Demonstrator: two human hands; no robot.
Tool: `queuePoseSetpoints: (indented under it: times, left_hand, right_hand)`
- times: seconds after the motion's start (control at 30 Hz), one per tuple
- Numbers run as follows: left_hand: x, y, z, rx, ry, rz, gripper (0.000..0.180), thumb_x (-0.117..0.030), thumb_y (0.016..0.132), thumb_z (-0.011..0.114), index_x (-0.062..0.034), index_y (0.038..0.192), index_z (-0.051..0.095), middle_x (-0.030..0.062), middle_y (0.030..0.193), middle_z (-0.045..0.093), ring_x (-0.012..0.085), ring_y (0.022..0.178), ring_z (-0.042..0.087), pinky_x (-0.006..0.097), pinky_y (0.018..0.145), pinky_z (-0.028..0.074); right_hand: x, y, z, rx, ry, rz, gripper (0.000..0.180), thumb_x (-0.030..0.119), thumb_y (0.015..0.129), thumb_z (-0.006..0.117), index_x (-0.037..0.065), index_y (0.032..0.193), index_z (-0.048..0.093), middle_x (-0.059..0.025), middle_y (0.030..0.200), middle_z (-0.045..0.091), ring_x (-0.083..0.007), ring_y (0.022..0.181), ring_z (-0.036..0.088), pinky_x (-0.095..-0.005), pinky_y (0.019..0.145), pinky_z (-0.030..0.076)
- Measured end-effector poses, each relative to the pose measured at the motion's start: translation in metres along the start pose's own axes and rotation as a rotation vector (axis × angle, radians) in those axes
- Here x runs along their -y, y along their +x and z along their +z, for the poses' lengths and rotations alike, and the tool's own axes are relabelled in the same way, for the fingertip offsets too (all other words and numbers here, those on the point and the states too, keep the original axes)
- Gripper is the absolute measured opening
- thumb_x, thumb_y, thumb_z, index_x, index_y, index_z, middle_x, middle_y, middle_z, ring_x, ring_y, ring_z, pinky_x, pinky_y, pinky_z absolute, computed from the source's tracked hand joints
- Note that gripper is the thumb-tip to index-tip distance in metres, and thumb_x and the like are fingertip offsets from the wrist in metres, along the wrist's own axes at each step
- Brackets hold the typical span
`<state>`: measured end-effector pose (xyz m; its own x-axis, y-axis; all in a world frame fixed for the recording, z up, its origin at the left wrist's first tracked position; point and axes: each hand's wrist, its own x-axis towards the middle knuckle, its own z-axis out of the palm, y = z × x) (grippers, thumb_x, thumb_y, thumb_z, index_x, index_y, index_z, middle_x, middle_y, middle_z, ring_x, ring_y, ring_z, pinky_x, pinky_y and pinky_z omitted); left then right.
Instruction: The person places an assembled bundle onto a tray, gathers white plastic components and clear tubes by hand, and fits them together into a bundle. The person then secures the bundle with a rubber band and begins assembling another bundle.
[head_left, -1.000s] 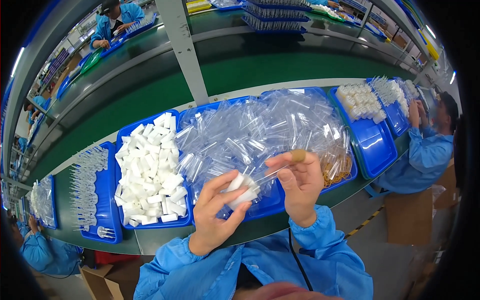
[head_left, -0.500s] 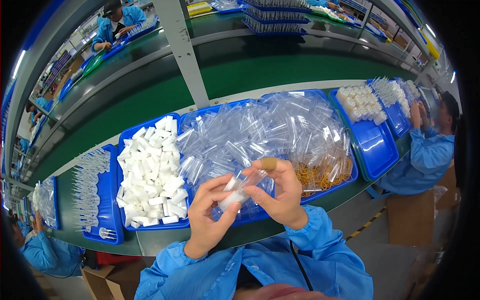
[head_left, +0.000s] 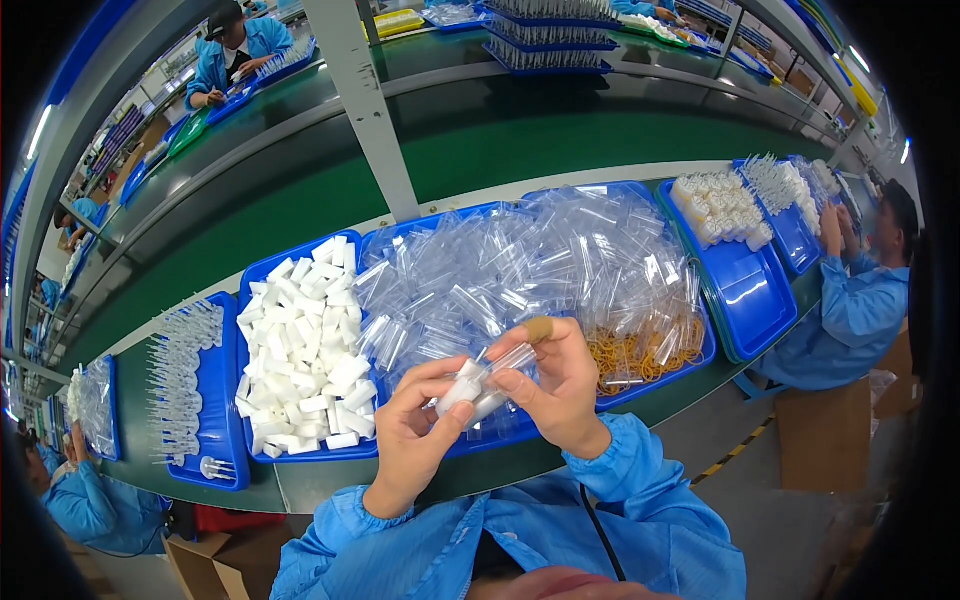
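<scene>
Above the near edge of the bench, my left hand (head_left: 418, 425) is closed on a small white plastic piece (head_left: 462, 391), its fingers behind and its thumb in front. My right hand (head_left: 562, 388), a tan wrap around one fingertip, pinches a clear plastic sleeve (head_left: 511, 361). The sleeve meets the white piece between both hands; how far one sits inside the other I cannot tell. Behind my hands a blue tray is heaped with clear sleeves (head_left: 470, 270). White foam-like blocks (head_left: 305, 345) fill the tray on the left.
Yellow rubber bands (head_left: 650, 352) lie at the sleeve tray's right front. Farther left, a blue tray (head_left: 215, 390) bears thin-stemmed clear parts (head_left: 185, 370). To the right, another tray holds white pieces (head_left: 715, 205). A metal post (head_left: 365, 110) rises behind; a co-worker (head_left: 850, 290) sits at right.
My right hand has shifted slightly left, bringing the clear sleeve closer to the white piece. My left hand stays nearly in place, still gripping.
</scene>
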<state>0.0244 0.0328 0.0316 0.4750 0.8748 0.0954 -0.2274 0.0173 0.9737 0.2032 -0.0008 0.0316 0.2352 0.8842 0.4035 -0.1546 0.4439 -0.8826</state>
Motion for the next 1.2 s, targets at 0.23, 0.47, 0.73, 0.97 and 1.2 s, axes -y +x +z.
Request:
queuePoseSetpoints:
  times: [0.23, 0.47, 0.73, 0.97, 1.2]
  left_hand:
    - [-0.004, -0.004, 0.002, 0.0, 0.068, 0.015, 0.017, 0.0, 0.09, 0.069, 0.0029, 0.106, 0.067, 0.0158, 0.134, 0.054, 0.0193, 0.113, 0.061, 0.029, 0.085, 0.058]
    - [-0.004, -0.006, 0.0, 0.003, 0.099, 0.051, 0.017, 0.0, 0.09, 0.069, 0.0022, 0.107, 0.067, 0.0168, 0.134, 0.055, 0.0218, 0.117, 0.06, 0.031, 0.089, 0.059]
    - [-0.002, -0.008, -0.002, -0.019, 0.109, 0.046, 0.018, 0.0, 0.09, 0.069, 0.002, 0.107, 0.067, 0.017, 0.133, 0.055, 0.0222, 0.116, 0.061, 0.032, 0.089, 0.059]
    - [0.0, -0.015, 0.001, -0.057, 0.228, 0.134, 0.02, 0.0, 0.089, 0.071, 0.0024, 0.108, 0.066, 0.017, 0.132, 0.056, 0.0234, 0.113, 0.063, 0.031, 0.087, 0.058]
    - [-0.002, -0.006, 0.002, -0.101, 0.302, 0.15, 0.021, 0.0, 0.088, 0.072, 0.0023, 0.108, 0.067, 0.0162, 0.128, 0.059, 0.0228, 0.111, 0.063, 0.03, 0.085, 0.058]
  right_hand:
    - [0.0, -0.001, -0.001, -0.021, 0.071, 0.074, 0.041, 0.012, 0.09, 0.074, 0.001, 0.117, 0.044, -0.0161, 0.106, 0.063, -0.0194, 0.097, 0.065, -0.0335, 0.083, 0.058]
    - [0.001, -0.003, -0.005, -0.014, 0.206, 0.188, 0.037, 0.009, 0.092, 0.072, 0.001, 0.117, 0.046, -0.0148, 0.107, 0.063, -0.0198, 0.101, 0.065, -0.0332, 0.083, 0.057]
    - [0.0, -0.005, -0.001, -0.011, 0.06, 0.116, 0.04, 0.01, 0.088, 0.076, 0.002, 0.113, 0.045, -0.0153, 0.103, 0.062, -0.0195, 0.096, 0.066, -0.0339, 0.083, 0.057]
    - [-0.002, -0.015, -0.002, 0.041, -0.168, -0.031, 0.04, 0.002, 0.086, 0.076, 0.002, 0.113, 0.046, -0.0145, 0.106, 0.063, -0.0199, 0.1, 0.066, -0.0334, 0.09, 0.053]
    - [0.0, -0.007, 0.003, -0.065, 0.014, 0.111, 0.038, 0.001, 0.087, 0.074, 0.0, 0.114, 0.047, -0.0138, 0.107, 0.063, -0.0189, 0.1, 0.066, -0.0313, 0.088, 0.054]
